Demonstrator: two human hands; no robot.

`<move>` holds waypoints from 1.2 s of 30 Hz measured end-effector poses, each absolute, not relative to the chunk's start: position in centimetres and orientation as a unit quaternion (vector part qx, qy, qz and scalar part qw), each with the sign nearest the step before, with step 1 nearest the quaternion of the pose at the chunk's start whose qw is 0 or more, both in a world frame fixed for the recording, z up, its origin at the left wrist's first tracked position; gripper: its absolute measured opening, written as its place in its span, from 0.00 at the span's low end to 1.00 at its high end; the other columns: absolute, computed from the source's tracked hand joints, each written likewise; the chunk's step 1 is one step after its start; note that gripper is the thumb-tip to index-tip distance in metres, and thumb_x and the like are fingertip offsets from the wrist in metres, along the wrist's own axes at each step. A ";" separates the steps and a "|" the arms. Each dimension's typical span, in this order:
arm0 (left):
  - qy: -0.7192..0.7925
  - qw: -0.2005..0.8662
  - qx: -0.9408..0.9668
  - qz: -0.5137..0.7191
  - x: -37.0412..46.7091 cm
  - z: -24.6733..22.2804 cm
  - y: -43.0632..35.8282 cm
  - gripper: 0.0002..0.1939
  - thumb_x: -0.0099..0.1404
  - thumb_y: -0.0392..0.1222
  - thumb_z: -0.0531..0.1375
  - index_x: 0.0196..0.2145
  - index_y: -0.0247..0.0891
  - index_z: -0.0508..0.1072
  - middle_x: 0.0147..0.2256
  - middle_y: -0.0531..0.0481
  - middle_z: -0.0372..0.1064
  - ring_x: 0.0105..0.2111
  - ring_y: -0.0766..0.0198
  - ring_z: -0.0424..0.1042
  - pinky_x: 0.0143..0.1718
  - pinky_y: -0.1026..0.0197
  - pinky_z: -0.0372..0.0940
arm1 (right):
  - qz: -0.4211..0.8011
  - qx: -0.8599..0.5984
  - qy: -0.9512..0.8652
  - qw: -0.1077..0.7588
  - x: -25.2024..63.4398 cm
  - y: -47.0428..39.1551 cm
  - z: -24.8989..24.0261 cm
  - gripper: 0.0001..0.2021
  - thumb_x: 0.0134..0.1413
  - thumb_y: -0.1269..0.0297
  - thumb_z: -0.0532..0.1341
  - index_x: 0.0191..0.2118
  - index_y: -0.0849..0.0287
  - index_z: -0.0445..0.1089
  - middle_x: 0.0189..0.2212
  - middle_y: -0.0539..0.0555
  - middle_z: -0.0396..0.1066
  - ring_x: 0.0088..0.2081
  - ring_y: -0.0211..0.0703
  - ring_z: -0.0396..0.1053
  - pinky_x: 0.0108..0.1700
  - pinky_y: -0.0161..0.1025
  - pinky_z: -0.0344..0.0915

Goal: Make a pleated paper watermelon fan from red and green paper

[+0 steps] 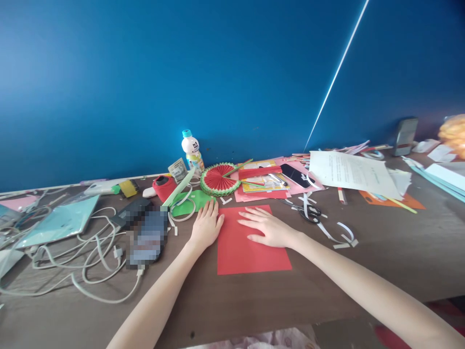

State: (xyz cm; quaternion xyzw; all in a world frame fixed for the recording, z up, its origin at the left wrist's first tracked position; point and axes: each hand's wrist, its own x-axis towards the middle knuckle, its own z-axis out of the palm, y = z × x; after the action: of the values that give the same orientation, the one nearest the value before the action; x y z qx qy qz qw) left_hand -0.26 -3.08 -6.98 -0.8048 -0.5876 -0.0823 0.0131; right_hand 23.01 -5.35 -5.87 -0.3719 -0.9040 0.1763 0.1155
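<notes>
A flat red sheet of paper (250, 257) lies on the brown table in front of me. My right hand (269, 228) rests palm down on its upper right part, fingers spread. At the sheet's left edge lies my left hand (207, 225), flat, its fingers stretched toward a green piece (198, 198) and its thumb by the red paper. Neither hand holds anything. Behind the sheet is a round pleated fan (220, 179), red with a green and white rim. Black-handled scissors (308, 212) lie to the right of the sheet.
Left are a phone (148, 240), tangled white cables (87, 271) and a light blue packet (61, 220). Behind stand a bottle (192, 152) and a red roll (163, 186). To the right lie a printed sheet (352, 172), a dark phone (296, 175) and paper strips (334, 237). A blue wall rises behind.
</notes>
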 end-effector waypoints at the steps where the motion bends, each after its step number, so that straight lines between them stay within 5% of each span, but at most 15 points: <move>1: -0.589 0.012 -0.803 -0.089 -0.2 -7.1 -2.9 0.27 0.66 0.44 0.43 0.58 0.27 0.55 0.60 0.37 0.48 0.60 0.52 0.47 0.58 0.47 0.48 | 0.179 -0.367 -0.905 0.116 23.1 -5.3 -5.8 0.26 0.56 0.51 0.51 0.60 0.49 0.53 0.62 0.49 0.47 0.63 0.48 0.40 0.63 0.52 0.40; 7: -0.561 -0.014 -0.810 -0.172 -0.6 -6.5 -2.8 0.24 0.65 0.40 0.43 0.56 0.27 0.58 0.58 0.38 0.54 0.60 0.55 0.50 0.58 0.52 0.50 | 0.177 -0.365 -0.903 0.138 23.2 -5.1 -6.1 0.26 0.55 0.51 0.52 0.59 0.49 0.55 0.61 0.50 0.50 0.63 0.49 0.42 0.62 0.54 0.42; 12: -0.562 0.151 -0.769 -0.266 -2.1 -3.2 -3.5 0.21 0.63 0.33 0.44 0.52 0.35 0.64 0.54 0.43 0.60 0.58 0.57 0.51 0.58 0.53 0.47 | 0.169 -0.372 -0.897 0.168 23.3 -5.2 -6.6 0.25 0.54 0.53 0.54 0.58 0.50 0.57 0.60 0.51 0.52 0.62 0.50 0.47 0.61 0.54 0.47; 16: -0.662 0.224 -0.668 -0.256 -3.8 -0.6 -2.8 0.25 0.61 0.39 0.51 0.55 0.32 0.59 0.56 0.35 0.55 0.57 0.46 0.52 0.54 0.46 0.50 | 0.173 -0.377 -0.893 0.176 23.4 -5.3 -6.4 0.25 0.54 0.51 0.54 0.57 0.52 0.59 0.59 0.53 0.54 0.61 0.51 0.47 0.60 0.53 0.49; 18: -0.705 0.190 -0.655 -0.194 -4.6 0.3 -1.9 0.25 0.59 0.40 0.52 0.54 0.32 0.61 0.51 0.33 0.61 0.51 0.43 0.60 0.46 0.46 0.57 | 0.172 -0.378 -0.893 0.173 23.4 -5.3 -6.3 0.25 0.54 0.51 0.53 0.56 0.54 0.60 0.59 0.54 0.54 0.61 0.51 0.48 0.60 0.53 0.50; 22: -0.772 0.052 -0.628 -0.081 -5.7 2.0 -0.4 0.16 0.62 0.41 0.47 0.36 0.35 0.73 0.31 0.36 0.71 0.34 0.46 0.71 0.33 0.52 0.62 | 0.173 -0.378 -0.892 0.178 23.4 -5.4 -6.4 0.24 0.54 0.51 0.54 0.56 0.52 0.60 0.59 0.52 0.55 0.60 0.50 0.49 0.60 0.53 0.50; 26: -0.762 0.071 -0.603 -0.226 -5.2 3.3 -0.7 0.14 0.62 0.43 0.47 0.35 0.37 0.72 0.27 0.41 0.70 0.32 0.51 0.69 0.31 0.57 0.59 | 0.190 -0.387 -0.879 0.203 23.4 -5.2 -6.7 0.21 0.54 0.54 0.54 0.52 0.54 0.64 0.58 0.53 0.57 0.60 0.49 0.51 0.58 0.51 0.53; 28: -0.719 -0.010 -0.598 -0.354 -4.3 3.2 -1.5 0.12 0.60 0.43 0.50 0.32 0.36 0.71 0.24 0.46 0.68 0.29 0.57 0.68 0.30 0.61 0.59 | 0.181 -0.405 -0.860 0.250 23.8 -4.8 -6.3 0.16 0.56 0.59 0.52 0.47 0.56 0.68 0.54 0.55 0.62 0.57 0.48 0.56 0.56 0.48 0.57; 32: -0.547 -0.377 -0.514 -0.543 -1.7 0.5 -2.9 0.13 0.53 0.45 0.58 0.34 0.36 0.69 0.28 0.51 0.70 0.28 0.63 0.68 0.29 0.65 0.61 | 0.123 -0.488 -0.800 0.326 26.1 -3.7 -4.3 0.14 0.53 0.72 0.48 0.37 0.57 0.70 0.38 0.54 0.71 0.42 0.43 0.68 0.45 0.42 0.65; 36: -0.488 -0.614 -0.392 -0.481 0.4 -3.2 -3.8 0.16 0.47 0.44 0.63 0.34 0.37 0.66 0.29 0.52 0.71 0.26 0.65 0.69 0.26 0.66 0.62 | 0.065 -0.637 -0.741 0.205 29.7 -2.9 -2.9 0.08 0.48 0.71 0.52 0.31 0.57 0.68 0.35 0.54 0.72 0.35 0.44 0.70 0.34 0.39 0.65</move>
State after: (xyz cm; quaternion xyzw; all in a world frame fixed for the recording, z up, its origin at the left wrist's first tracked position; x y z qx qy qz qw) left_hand 0.44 -3.80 -3.19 -0.3921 -0.4881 -0.4809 -0.6138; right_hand 29.69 -2.89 -2.92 -0.6365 -0.7406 0.0646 0.2052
